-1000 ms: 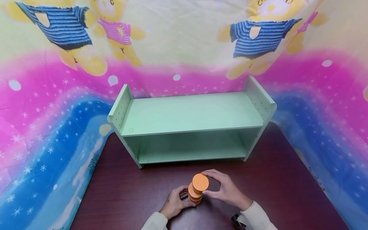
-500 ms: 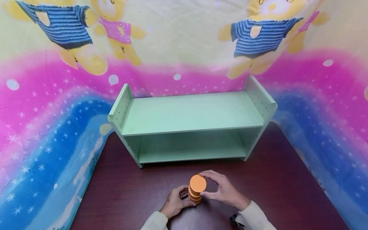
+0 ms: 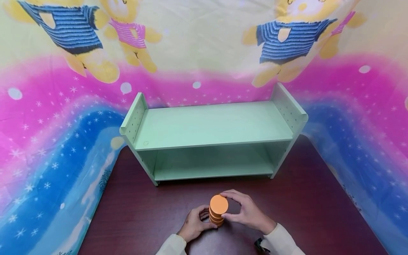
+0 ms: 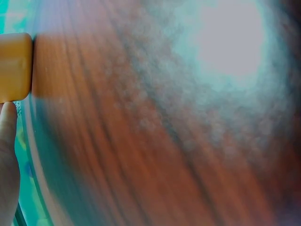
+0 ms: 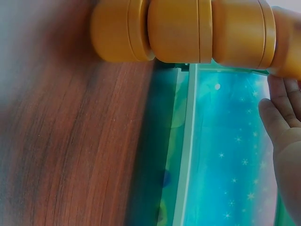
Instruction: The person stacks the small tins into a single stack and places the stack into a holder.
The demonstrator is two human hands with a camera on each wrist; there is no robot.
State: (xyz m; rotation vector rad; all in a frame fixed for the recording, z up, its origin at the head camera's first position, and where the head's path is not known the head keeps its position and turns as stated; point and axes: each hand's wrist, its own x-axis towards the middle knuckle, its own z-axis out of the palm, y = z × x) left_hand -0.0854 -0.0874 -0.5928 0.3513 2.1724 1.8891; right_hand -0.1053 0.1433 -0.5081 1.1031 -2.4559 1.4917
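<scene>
Jars [image 3: 216,220] beneath top jar [image 3: 219,204], mostly hidden from above

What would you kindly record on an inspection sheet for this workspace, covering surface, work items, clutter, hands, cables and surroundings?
Surface: dark red-brown table, glossy, with reflected glare.
Work items: four orange cylinders in one upright stack.
Clutter: nothing seen.
Hands: left hand holds the lower part of the stack; right hand grips the top cylinder. A small black item at the right cuff is unclear.
Cables: nothing seen.
Surroundings: green shelf beyond the stack; bear-print cloth behind and on both sides.
</scene>
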